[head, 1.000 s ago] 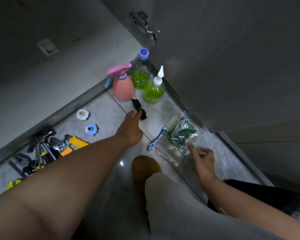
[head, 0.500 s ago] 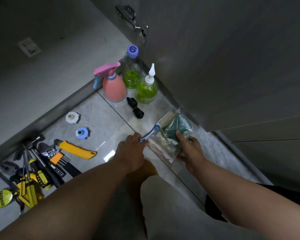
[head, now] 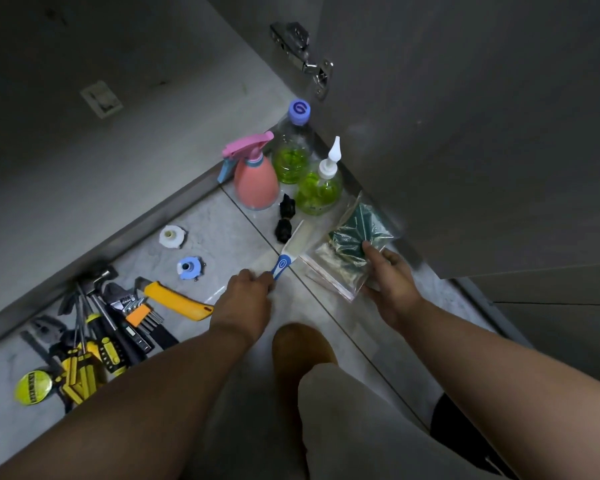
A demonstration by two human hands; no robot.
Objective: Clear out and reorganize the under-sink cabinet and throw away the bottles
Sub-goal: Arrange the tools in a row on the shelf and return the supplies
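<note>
L hand [head: 245, 301] grips the end of a blue-white brush [head: 288, 252]; R hand [head: 390, 284] pinches a clear bag [head: 347, 261] of green pads. Just beyond both hands stand a pink spray bottle [head: 256, 183] & two green-liquid bottles [head: 318, 190], by the cabinet door [head: 465, 133]. Tools [head: 101, 327] lie left of L hand.

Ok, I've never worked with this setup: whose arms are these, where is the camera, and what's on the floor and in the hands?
There is no machine here. The arms are a person's own, and the single picture comes from a camera worn on their head, looking down at a tiled floor beside an open cabinet door. The left hand grips the handle end of a blue and white brush. The right hand holds a clear bag with something green inside. Near the door stand a pink spray bottle, a purple-capped bottle and a pump bottle, the last two holding green liquid. Further left lie a yellow knife and a heap of hand tools.
</note>
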